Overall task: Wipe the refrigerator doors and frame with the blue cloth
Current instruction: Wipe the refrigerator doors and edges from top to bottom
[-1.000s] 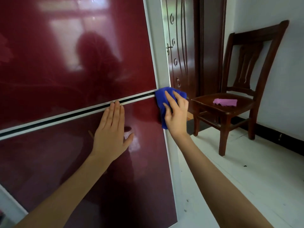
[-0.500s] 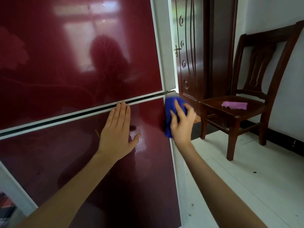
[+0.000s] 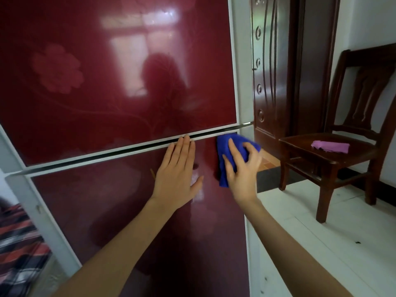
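Mostly glossy red door [image 3: 120,86], white floor [image 3: 321,243]

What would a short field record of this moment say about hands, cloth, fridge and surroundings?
left hand: flat on the lower door, fingertips at the gap between the doors
right hand: grips the blue cloth against the lower door's upper right corner
upper door: shut, glossy red
nearby: wooden chair with a purple cloth on its seat
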